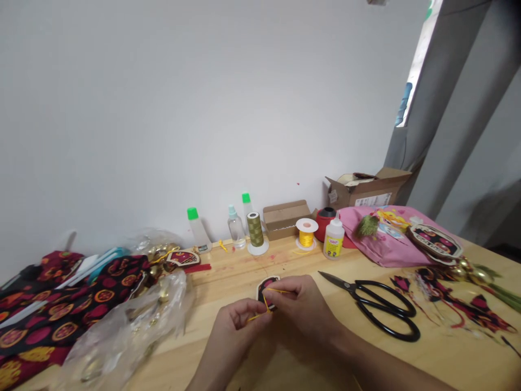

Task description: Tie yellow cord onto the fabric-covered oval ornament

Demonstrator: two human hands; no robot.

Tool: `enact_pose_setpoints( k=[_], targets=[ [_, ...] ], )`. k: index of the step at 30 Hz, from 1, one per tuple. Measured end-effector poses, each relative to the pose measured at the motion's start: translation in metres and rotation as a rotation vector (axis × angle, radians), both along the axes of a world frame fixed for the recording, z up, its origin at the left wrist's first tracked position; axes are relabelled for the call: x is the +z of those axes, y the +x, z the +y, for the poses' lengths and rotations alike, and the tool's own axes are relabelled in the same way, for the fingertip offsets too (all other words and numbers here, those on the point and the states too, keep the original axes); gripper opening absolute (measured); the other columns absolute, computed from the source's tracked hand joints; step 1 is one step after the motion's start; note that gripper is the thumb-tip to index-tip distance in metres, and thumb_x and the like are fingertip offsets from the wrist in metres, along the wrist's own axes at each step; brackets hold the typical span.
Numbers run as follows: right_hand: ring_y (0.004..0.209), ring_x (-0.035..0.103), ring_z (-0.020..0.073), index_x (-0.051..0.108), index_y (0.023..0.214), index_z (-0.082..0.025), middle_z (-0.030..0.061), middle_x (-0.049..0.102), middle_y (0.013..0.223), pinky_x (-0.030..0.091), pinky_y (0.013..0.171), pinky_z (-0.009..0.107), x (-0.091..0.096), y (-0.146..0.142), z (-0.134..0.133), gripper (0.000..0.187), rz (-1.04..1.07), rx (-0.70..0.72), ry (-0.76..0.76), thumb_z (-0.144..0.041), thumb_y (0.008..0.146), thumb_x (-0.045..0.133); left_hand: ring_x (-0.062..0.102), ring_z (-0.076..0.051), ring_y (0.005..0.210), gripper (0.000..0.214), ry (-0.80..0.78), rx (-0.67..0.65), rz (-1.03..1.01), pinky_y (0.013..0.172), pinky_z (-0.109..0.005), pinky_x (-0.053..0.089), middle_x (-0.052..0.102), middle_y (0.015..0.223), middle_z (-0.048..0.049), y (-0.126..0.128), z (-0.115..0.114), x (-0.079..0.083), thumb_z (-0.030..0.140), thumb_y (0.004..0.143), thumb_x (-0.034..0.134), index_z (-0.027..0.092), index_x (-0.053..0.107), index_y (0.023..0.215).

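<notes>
Close together over the front middle of the table, both my hands pinch a thin yellow cord (266, 302). My left hand (240, 326) has thumb and fingers closed on one stretch of it. With its fingertips pressed together, my right hand (303, 307) grips another stretch, and a loop shows between them. Just behind the fingers is a small dark red ornament with a pale wooden rim (262, 288), partly covered by my right hand. Whether the cord passes through the ornament is hidden.
Black-handled scissors (382, 304) lie right of my hands. Behind stand a glue bottle (334, 239), a yellow cord spool (306, 238), an olive thread cone (255, 231) and a cardboard box (366, 190). Patterned fabric (61, 309) and a clear plastic bag (130, 331) lie left, a pink bag (378, 239) right.
</notes>
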State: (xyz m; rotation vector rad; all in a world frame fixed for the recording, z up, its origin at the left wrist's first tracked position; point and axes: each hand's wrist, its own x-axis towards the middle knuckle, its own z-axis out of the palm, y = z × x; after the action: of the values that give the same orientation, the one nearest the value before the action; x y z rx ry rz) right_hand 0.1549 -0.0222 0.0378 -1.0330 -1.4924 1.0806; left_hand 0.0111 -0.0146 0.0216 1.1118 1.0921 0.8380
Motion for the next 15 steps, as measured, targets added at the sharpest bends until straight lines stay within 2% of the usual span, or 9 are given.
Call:
enact_pose_setpoints(
  k=[3,6,10,15],
  targets=[
    [0.049,0.026,0.0068,0.031,0.044,-0.016,-0.0065,0.025,0.047,0.021,0.046,0.019,-0.0018,-0.0003,-0.0011,0.030,-0.083,-0.005,0.102,-0.011,0.070,0.045,0.050,-0.010,0.042,0.029,0.013,-0.021,0.027,0.043,-0.019,0.034,0.062,0.049,-0.0007,0.0011,-0.0013,0.0026,0.036,0.048,0.072,0.011,0.065,0.062],
    [0.050,0.033,0.0069,0.038,0.047,-0.016,-0.0059,0.034,0.048,0.025,0.048,0.018,-0.0048,-0.0001,-0.0014,0.027,-0.133,-0.048,0.159,-0.013,0.072,0.045,0.054,-0.013,0.048,0.030,-0.002,-0.053,0.003,0.048,-0.022,0.037,0.064,0.051,-0.0018,0.0022,-0.0018,0.0042,0.035,0.049,0.072,0.011,0.065,0.065],
    [0.050,0.036,0.0072,0.043,0.048,-0.016,-0.0054,0.038,0.049,0.027,0.049,0.018,-0.0076,0.0007,-0.0010,0.026,-0.215,-0.107,0.191,-0.015,0.075,0.044,0.054,-0.011,0.050,0.027,-0.015,-0.096,-0.065,0.050,-0.020,0.037,0.065,0.055,-0.0017,0.0034,-0.0019,0.0052,0.033,0.051,0.072,0.012,0.066,0.068],
    [0.051,0.037,0.0072,0.044,0.049,-0.015,-0.0053,0.038,0.050,0.028,0.049,0.018,-0.0062,0.0011,-0.0013,0.027,-0.207,-0.095,0.181,-0.016,0.076,0.044,0.052,-0.009,0.050,0.026,-0.032,-0.080,-0.059,0.048,-0.018,0.034,0.065,0.056,-0.0021,0.0029,-0.0031,0.0040,0.031,0.052,0.072,0.012,0.065,0.069]
  ],
)
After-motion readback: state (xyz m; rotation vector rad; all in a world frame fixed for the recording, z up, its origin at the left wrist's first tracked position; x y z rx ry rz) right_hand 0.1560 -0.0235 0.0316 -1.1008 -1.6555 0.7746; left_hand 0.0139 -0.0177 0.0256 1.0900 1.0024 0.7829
